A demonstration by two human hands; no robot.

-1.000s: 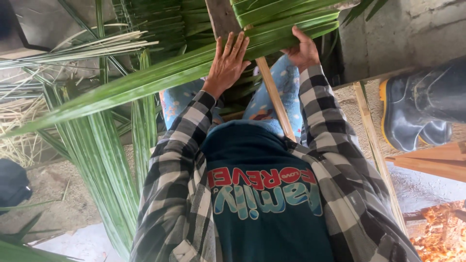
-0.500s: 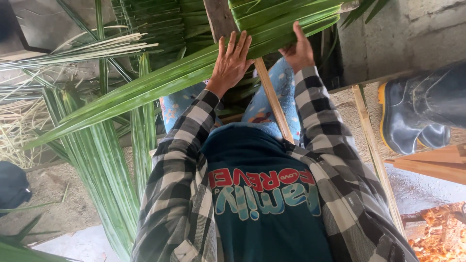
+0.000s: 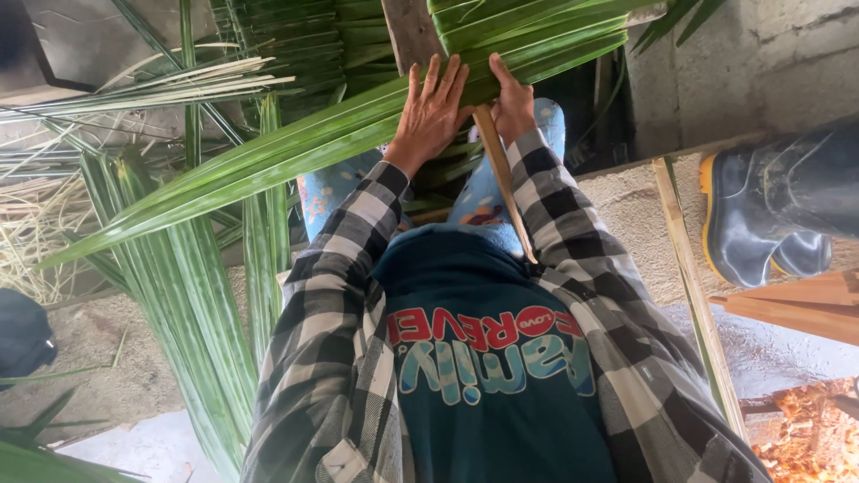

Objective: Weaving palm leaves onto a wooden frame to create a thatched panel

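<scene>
A long green palm leaf [image 3: 268, 161] runs from the lower left up to a folded stack of green leaves [image 3: 528, 31] at the top. My left hand [image 3: 432, 112] lies flat on the leaf with fingers spread, pressing it. Just to its right my right hand [image 3: 512, 100] grips the leaf stack at a thin wooden stick [image 3: 503, 179] that slants down toward my body. A grey wooden slat [image 3: 407, 31] rises under the leaves between the hands.
More palm leaves [image 3: 197, 295] hang and lie at the left, with dry pale strips [image 3: 36, 241] beyond. Black rubber boots with yellow soles [image 3: 769, 206] stand at the right by a wooden strip [image 3: 693, 277]. Wood planks [image 3: 796, 304] lie lower right.
My right hand has slid left along the leaf stack, ending close beside my left hand at the stick. My left hand has stayed in place on the leaf.
</scene>
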